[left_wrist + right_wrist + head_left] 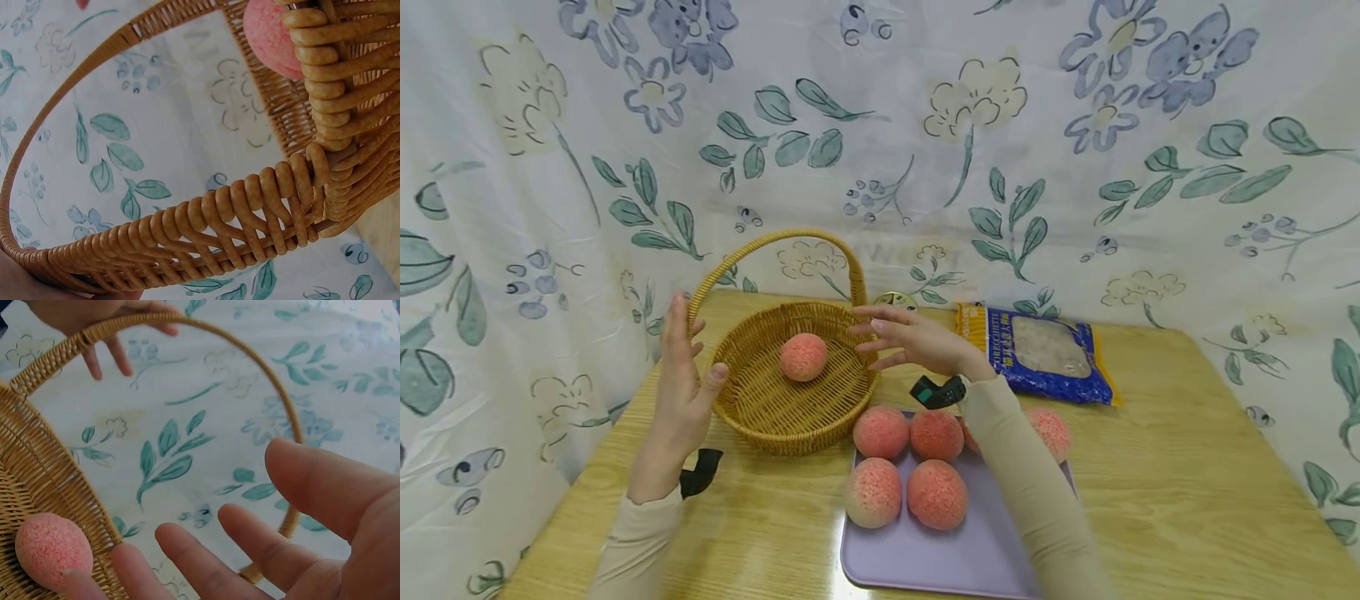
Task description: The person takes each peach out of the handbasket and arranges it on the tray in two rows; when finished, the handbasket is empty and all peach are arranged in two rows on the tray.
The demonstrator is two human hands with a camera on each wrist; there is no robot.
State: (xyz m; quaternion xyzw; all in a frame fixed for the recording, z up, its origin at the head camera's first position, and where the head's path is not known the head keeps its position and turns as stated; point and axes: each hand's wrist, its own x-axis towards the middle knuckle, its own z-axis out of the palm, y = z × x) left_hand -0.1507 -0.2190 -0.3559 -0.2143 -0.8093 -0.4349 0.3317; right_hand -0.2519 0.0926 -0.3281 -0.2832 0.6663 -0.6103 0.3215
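A wicker basket (801,442) with a tall arched handle (790,235) stands on the table, and one pink peach (803,357) lies inside it. My left hand (683,404) is at the basket's left side, fingers straight and pointing up beside the handle; whether it touches the handle I cannot tell. On the opposite side my right hand (917,340) reaches in with fingers spread near the handle's right foot. In the right wrist view its palm and fingers (250,550) hold nothing. The left wrist view shows only a bit of the left hand (31,284) by the handle.
A purple tray (925,558) holding several peaches (937,495) lies in front of the basket, partly under my right forearm. Behind it sits a blue pasta bag (1052,350). A small round object (896,301) shows behind the basket. A floral curtain (880,150) hangs at the back.
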